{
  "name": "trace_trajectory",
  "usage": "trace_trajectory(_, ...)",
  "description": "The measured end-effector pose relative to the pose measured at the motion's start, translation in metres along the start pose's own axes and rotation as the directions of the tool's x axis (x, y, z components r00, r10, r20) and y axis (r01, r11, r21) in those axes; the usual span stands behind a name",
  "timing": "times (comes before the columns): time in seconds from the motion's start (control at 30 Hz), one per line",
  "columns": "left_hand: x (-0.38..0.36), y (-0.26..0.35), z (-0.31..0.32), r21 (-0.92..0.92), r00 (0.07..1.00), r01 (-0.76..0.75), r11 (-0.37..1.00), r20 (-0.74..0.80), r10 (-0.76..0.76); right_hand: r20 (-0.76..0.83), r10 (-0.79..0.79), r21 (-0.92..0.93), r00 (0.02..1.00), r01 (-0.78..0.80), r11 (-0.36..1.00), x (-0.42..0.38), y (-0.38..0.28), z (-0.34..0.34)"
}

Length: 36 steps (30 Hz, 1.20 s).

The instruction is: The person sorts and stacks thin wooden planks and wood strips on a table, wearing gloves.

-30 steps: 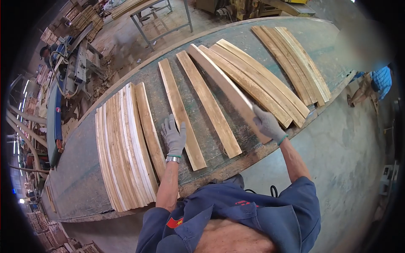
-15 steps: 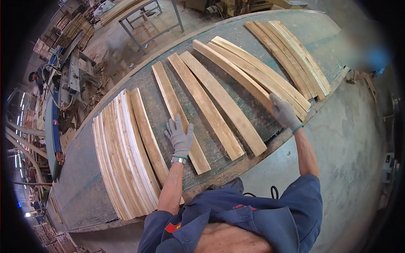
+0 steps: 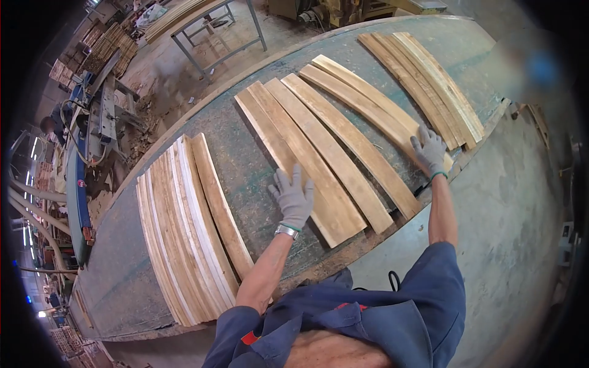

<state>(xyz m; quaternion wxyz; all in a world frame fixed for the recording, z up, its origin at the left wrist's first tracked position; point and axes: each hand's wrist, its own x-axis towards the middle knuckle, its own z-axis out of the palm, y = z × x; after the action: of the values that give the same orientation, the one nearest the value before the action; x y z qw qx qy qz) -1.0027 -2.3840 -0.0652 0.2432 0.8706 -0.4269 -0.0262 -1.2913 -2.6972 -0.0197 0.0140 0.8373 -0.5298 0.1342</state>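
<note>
My left hand (image 3: 293, 199), in a grey glove, rests with fingers spread against the left edge of a wooden slat (image 3: 270, 135). That slat lies side by side with other curved slats in the middle of the table. On the right, my right hand (image 3: 431, 151), also gloved, lies with fingers apart over the near ends of two light slats (image 3: 374, 110). Between the hands, another curved slat (image 3: 353, 138) lies flat, its near end at the table edge. Neither hand is wrapped round a slat.
The slats lie on a worn green table (image 3: 245, 190). A row of stacked slats (image 3: 184, 239) is at the left, and another group (image 3: 423, 86) at the far right. Beyond the table stand a metal-legged rack (image 3: 261, 24) and machinery (image 3: 101, 116); a person is at the far left.
My left hand has moved right, and the slat by it now lies against its neighbour. The slat that was under my right hand lies further left, beside the middle group; that hand has shifted slightly right.
</note>
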Motion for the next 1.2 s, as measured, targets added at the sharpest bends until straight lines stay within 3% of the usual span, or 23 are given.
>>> trace_trajectory(0.07, 0.004, 0.011, 0.010, 0.044, 0.999, -0.032, 0.999, 0.006, 0.032, -0.036, -0.004, 0.213, 0.999, 0.011, 0.977, -0.023, -0.018, 0.003)
trace_trajectory(0.13, 0.015, 0.023, 0.012, 0.059, 0.996, -0.076, 0.995, 0.051, 0.073, -0.135, -0.106, 0.066, 0.985, 0.116, 0.991, -0.055, -0.044, 0.001)
trace_trajectory(0.17, 0.025, 0.030, 0.006, 0.041, 0.990, -0.059, 0.997, 0.134, 0.053, -0.136, -0.088, 0.113, 0.987, 0.104, 0.988, -0.055, -0.040, 0.002)
trace_trajectory(0.23, 0.049, 0.033, -0.008, -0.013, 0.955, -0.127, 0.992, 0.270, 0.125, -0.135, -0.047, 0.216, 0.990, 0.076, 0.973, -0.052, -0.037, 0.006)
trace_trajectory(0.3, 0.075, 0.032, -0.025, -0.053, 0.899, -0.182, 0.982, 0.396, 0.188, 0.006, 0.073, 0.100, 0.997, -0.073, 0.992, -0.042, -0.054, -0.018)
trace_trajectory(0.33, 0.085, 0.025, -0.025, -0.168, 0.890, -0.176, 0.970, 0.394, 0.230, 0.062, 0.136, 0.034, 0.989, -0.139, 0.990, -0.036, -0.059, -0.029)
trace_trajectory(0.37, 0.096, 0.018, -0.025, -0.281, 0.881, -0.170, 0.945, 0.386, 0.274, -0.161, 0.108, -0.152, 0.981, -0.133, 0.979, -0.036, -0.068, -0.017)
trace_trajectory(0.4, 0.105, 0.012, -0.023, -0.389, 0.871, -0.162, 0.907, 0.375, 0.317, -0.204, 0.070, -0.100, 0.976, -0.092, 0.991, -0.038, -0.074, -0.007)
trace_trajectory(0.43, 0.104, 0.017, -0.034, -0.380, 0.898, -0.117, 0.917, 0.354, 0.262, -0.243, 0.036, -0.052, 0.969, -0.050, 0.997, -0.048, -0.099, -0.008)
trace_trajectory(0.5, 0.092, 0.011, -0.052, -0.394, 0.928, -0.173, 0.903, 0.242, 0.283, -0.126, -0.110, 0.143, 0.986, 0.127, 0.981, -0.076, -0.147, -0.003)
trace_trajectory(0.6, 0.066, -0.025, -0.085, -0.266, 0.951, -0.253, 0.930, 0.106, 0.289, -0.051, -0.211, 0.080, 0.976, 0.215, 0.973, -0.103, -0.177, -0.015)
trace_trajectory(0.67, 0.040, -0.065, -0.120, -0.107, 0.979, -0.202, 0.974, -0.019, 0.201, -0.095, 0.030, 0.097, 0.995, -0.021, 0.995, -0.088, -0.151, -0.031)
trace_trajectory(0.73, 0.012, -0.109, -0.169, 0.052, 0.996, 0.004, 0.999, -0.087, 0.000, -0.156, 0.233, 0.077, 0.960, -0.223, 0.972, -0.057, -0.077, -0.023)
trace_trajectory(0.77, -0.008, -0.168, -0.171, 0.249, 0.978, 0.017, 0.968, -0.207, 0.036, -0.179, 0.313, 0.048, 0.933, -0.309, 0.950, -0.046, -0.036, -0.007)
trace_trajectory(0.8, -0.030, -0.199, -0.191, 0.182, 0.965, 0.107, 0.977, -0.257, -0.058, -0.104, 0.295, 0.084, 0.950, -0.287, 0.954, -0.049, -0.021, -0.005)
trace_trajectory(0.83, -0.055, -0.230, -0.203, 0.231, 0.937, 0.272, 0.934, -0.283, -0.203, -0.036, 0.273, 0.122, 0.961, -0.267, 0.956, -0.051, -0.011, -0.004)
trace_trajectory(0.9, -0.092, -0.259, -0.222, 0.329, 0.833, 0.550, 0.768, -0.288, -0.473, 0.075, 0.244, 0.174, 0.967, -0.254, 0.951, -0.045, 0.000, -0.014)
trace_trajectory(0.97, -0.125, -0.274, -0.229, 0.347, 0.757, 0.653, 0.673, -0.265, -0.597, 0.181, 0.240, 0.215, 0.954, -0.276, 0.937, -0.028, -0.002, -0.034)
trace_trajectory(1.07, -0.149, -0.292, -0.220, 0.304, 0.709, 0.703, 0.643, -0.226, -0.668, 0.521, 0.174, 0.070, 0.836, -0.245, 0.967, 0.003, -0.002, -0.048)
trace_trajectory(1.1, -0.151, -0.299, -0.216, 0.308, 0.725, 0.688, 0.658, -0.247, -0.643, 0.326, 0.067, 0.031, 0.943, -0.081, 0.996, 0.002, 0.000, -0.032)
trace_trajectory(1.2, -0.161, -0.313, -0.206, 0.336, 0.758, 0.652, 0.679, -0.282, -0.588, 0.043, 0.182, -0.034, 0.982, -0.180, 0.983, -0.005, -0.021, -0.052)
